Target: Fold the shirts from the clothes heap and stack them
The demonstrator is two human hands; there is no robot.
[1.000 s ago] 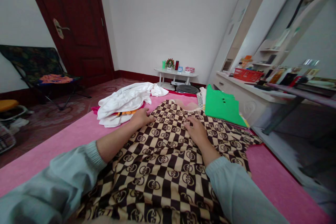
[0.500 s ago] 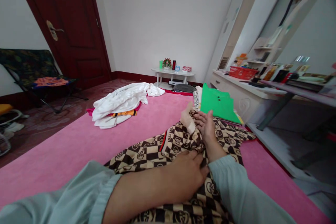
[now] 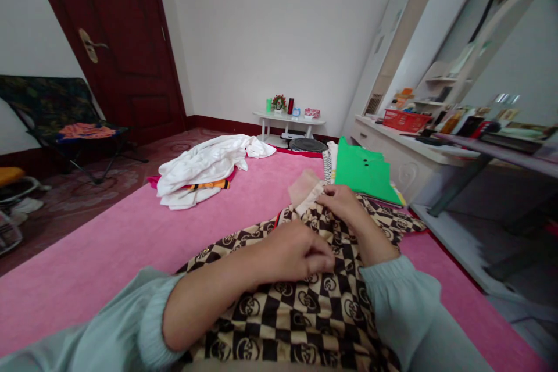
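A brown-and-beige checkered shirt [image 3: 305, 302] with a printed pattern lies spread out in front of me. Its pale, sheer neck piece [image 3: 306, 190] sticks out at the far end, and red trim shows at one side. My right hand [image 3: 346, 204] is closed, pinching the cloth beside this neck piece. Lower down, my left hand [image 3: 299, 251] lies across the middle of the shirt with its fingers curled at the cloth; some fingertips are hidden beneath the hand.
The shirt lies on a pink bedspread [image 3: 113, 256]. A white garment pile [image 3: 209, 165] is at the left, and a folded green shirt [image 3: 361, 171] tops a stack at the right. A dresser [image 3: 387, 145] with a red basket [image 3: 406, 120] borders the right side.
My right hand has gone from spread fingers to a pinch near the neck. My left hand has moved up and left, its fingers now curled. The sheer neck piece lies flatter.
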